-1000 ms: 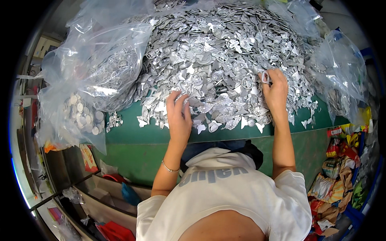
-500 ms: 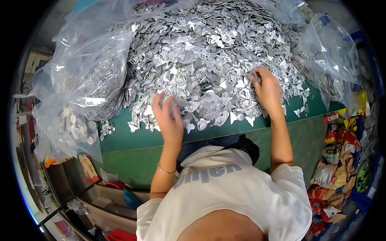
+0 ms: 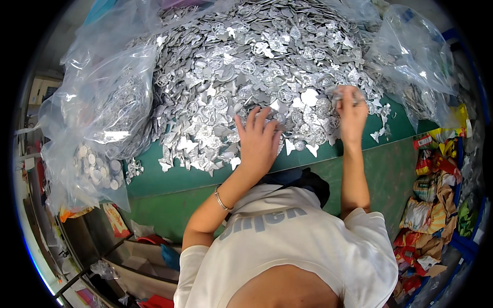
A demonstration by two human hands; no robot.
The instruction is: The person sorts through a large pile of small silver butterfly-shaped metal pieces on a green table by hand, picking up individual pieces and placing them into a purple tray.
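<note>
A wide heap of small silver metal charms [image 3: 215,77], many of them flat and some butterfly-shaped or openwork, covers the green table [image 3: 154,177]. My left hand [image 3: 258,146] lies over the heap's near edge, palm down, its fingers spread among the charms. Farther right, my right hand [image 3: 353,118] is raised at the heap's right side with its fingers bent together in a pinch. Grey metal shows at those fingertips, smeared by motion, so the exact shape of the small silver charm there cannot be made out.
Clear plastic bags stand either side: the left bag [image 3: 120,102] holds silver pieces, with round discs [image 3: 95,164] low in it; the right bag [image 3: 416,66] also holds pieces. Coloured packets [image 3: 418,213] fill a rack at right. An open drawer [image 3: 141,262] lies below left.
My left hand has moved right along the heap's near edge, fingers still spread. My right hand has shifted slightly right, and grey metal shows at its fingertips. The whole view has shifted a little.
</note>
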